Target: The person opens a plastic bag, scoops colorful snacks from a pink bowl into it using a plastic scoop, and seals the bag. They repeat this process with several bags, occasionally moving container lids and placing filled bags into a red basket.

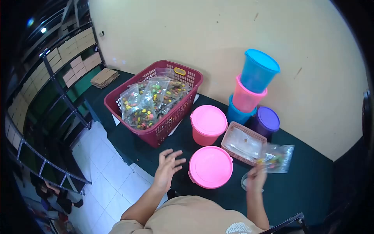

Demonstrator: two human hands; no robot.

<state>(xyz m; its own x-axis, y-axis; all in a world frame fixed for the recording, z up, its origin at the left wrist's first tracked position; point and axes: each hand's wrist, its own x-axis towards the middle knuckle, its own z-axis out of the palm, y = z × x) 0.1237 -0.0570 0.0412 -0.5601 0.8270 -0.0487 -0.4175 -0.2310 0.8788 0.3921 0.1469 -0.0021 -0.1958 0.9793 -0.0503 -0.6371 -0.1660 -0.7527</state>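
Head view, dark green table (304, 183), cream wall (187, 35), tiled floor (105, 175), metal shelving (50, 97)

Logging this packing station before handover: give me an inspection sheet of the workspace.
Surface: table with dark green cloth.
Job's things: clear packet of coloured sweets held in right hand; small pink basket with clear bags.
Clutter: red basket full of sweet packets; two pink lidded tubs; stacked blue and pink tubs; purple tub.
Grippers: left hand open, fingers spread, holding nothing.
Cables: nothing seen.
Surroundings: beige wall, metal shelving, white tiled floor.
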